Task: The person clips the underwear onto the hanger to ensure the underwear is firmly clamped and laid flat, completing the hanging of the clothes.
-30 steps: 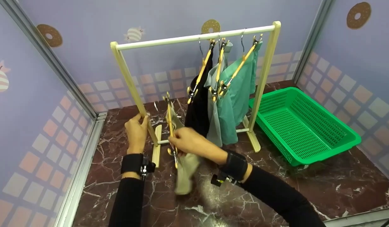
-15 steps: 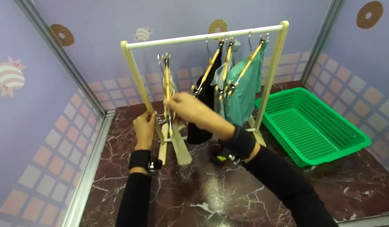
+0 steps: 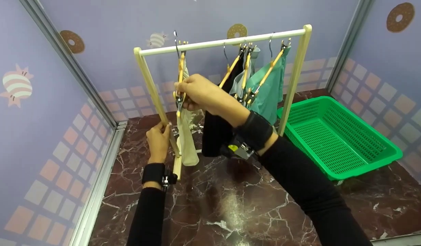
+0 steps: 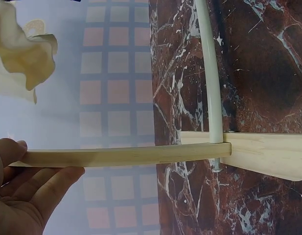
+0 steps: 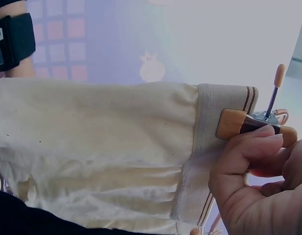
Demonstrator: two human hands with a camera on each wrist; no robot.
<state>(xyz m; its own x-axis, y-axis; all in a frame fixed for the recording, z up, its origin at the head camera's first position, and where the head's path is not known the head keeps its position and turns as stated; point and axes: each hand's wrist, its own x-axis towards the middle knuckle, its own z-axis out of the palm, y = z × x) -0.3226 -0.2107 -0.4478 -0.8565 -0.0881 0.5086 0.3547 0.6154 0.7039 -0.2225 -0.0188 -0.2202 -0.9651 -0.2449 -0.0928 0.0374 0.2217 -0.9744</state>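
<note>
My left hand [image 3: 158,141] holds the lower left post [image 3: 151,87] of a small wooden clothes rack. In the left wrist view, thumb and fingers lie on opposite sides of that post. My right hand [image 3: 210,97] grips a clip hanger [image 3: 181,68] near its front clip [image 5: 232,123]. Cream trousers [image 3: 188,143] hang from it, their elastic waistband [image 5: 202,132] caught in the clip. The hanger's metal hook [image 3: 176,36] rises above the left end of the white rail [image 3: 203,43]; whether it bears on the rail I cannot tell.
Black [image 3: 215,136], grey [image 3: 238,82] and teal garments [image 3: 266,97] hang on clip hangers along the rail's right half. Right of the rack, a green plastic basket [image 3: 360,174] stands on the dark marbled tabletop [image 3: 230,218]. Patterned walls enclose the back and sides.
My right hand has lifted the hanger with the cream trousers from low beside the left post up to rail height. My left hand has stayed on the post; the head view shifted slightly.
</note>
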